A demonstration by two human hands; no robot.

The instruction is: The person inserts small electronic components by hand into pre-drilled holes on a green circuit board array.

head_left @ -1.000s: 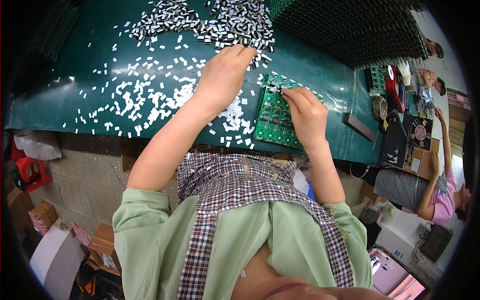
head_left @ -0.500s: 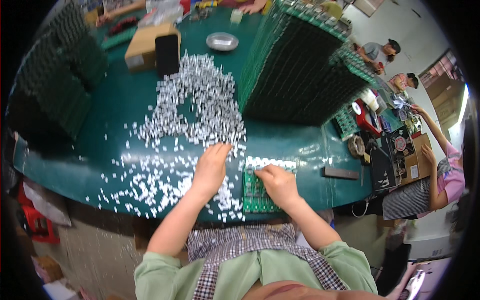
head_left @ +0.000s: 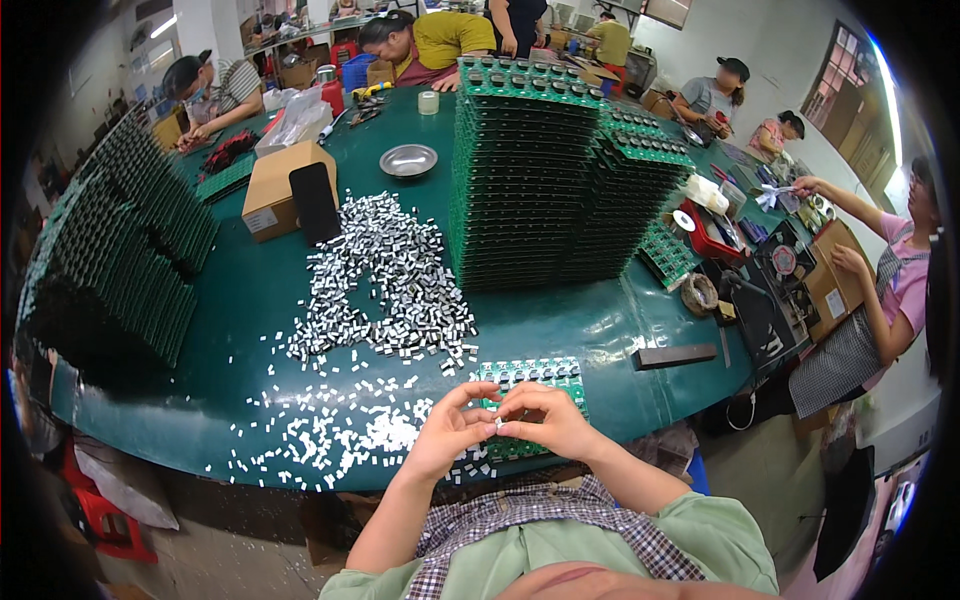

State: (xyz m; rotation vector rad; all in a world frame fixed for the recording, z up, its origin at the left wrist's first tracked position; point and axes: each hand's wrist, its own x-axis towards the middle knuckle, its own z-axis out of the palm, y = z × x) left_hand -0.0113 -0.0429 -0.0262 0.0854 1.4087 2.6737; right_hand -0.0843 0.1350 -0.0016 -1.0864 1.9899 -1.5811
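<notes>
My left hand (head_left: 450, 432) and my right hand (head_left: 548, 420) meet above the near edge of a green circuit board panel (head_left: 570, 385). Thumbs and forefingers of both are pinched on one small white-and-silver piece (head_left: 498, 424), held between the fingertips. The panel lies flat on the table, with rows of small parts along its far side; my hands hide much of its near part. Left of the panel are loose small white pieces (head_left: 390, 430), and beyond them a heap of silver-white pieces (head_left: 395, 290).
Tall stacks of green circuit boards (head_left: 520, 190) stand behind the panel, with more stacks (head_left: 110, 260) at far left. A black phone (head_left: 315, 205) leans on a cardboard box (head_left: 285, 185). A metal dish (head_left: 408, 160) and a dark bar (head_left: 675, 356) lie on the table. Several co-workers sit around.
My left hand has come from the heap's near edge to my right hand, and they now share a small piece. The right hand has turned inward. The view has tilted up.
</notes>
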